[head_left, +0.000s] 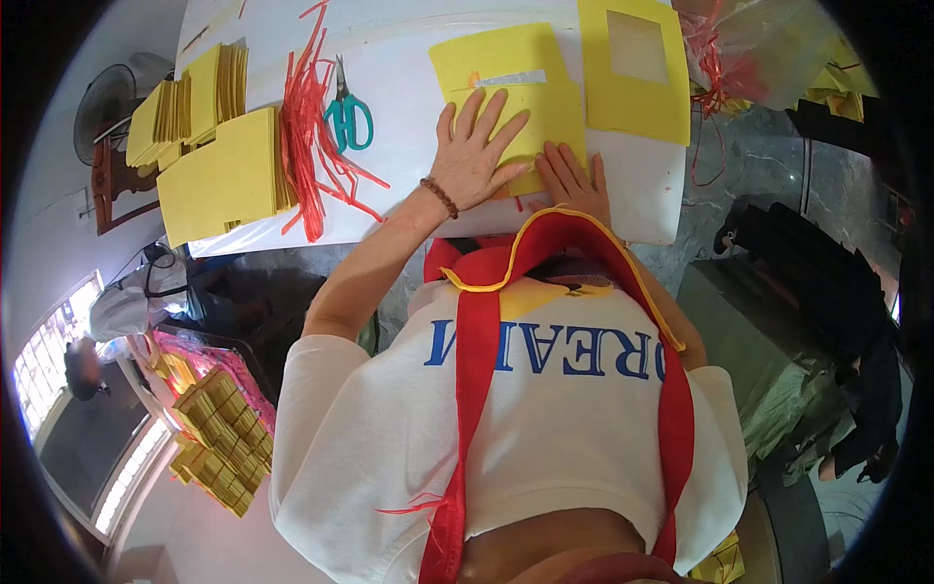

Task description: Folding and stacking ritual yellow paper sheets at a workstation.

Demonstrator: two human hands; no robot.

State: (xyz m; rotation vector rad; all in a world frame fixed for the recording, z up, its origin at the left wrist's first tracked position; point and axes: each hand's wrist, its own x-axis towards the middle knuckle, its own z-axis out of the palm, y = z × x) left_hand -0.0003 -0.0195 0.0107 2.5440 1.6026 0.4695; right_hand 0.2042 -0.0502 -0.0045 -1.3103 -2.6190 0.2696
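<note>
Yellow paper (525,49) lies on the white table in front of me, with a silvery strip (516,78) and a small orange mark (474,78) across its middle. My left hand (475,151) rests on it with fingers spread, a brown bead bracelet round the wrist. At the paper's near right edge, my right hand (576,183) lies with its fingers stretched out; its lower part is hidden behind the red, yellow-edged apron (477,268). Neither hand grips anything. Just right of the paper is another yellow sheet (632,117) with a pale rectangle in it.
Green-handled scissors (348,122) and a bunch of red plastic strips (306,146) lie left of my hands. Stacks of yellow paper (219,175) stand at the table's left end. A clear bag (769,58) hangs at the right. Bundled yellow packs (219,428) are piled lower left.
</note>
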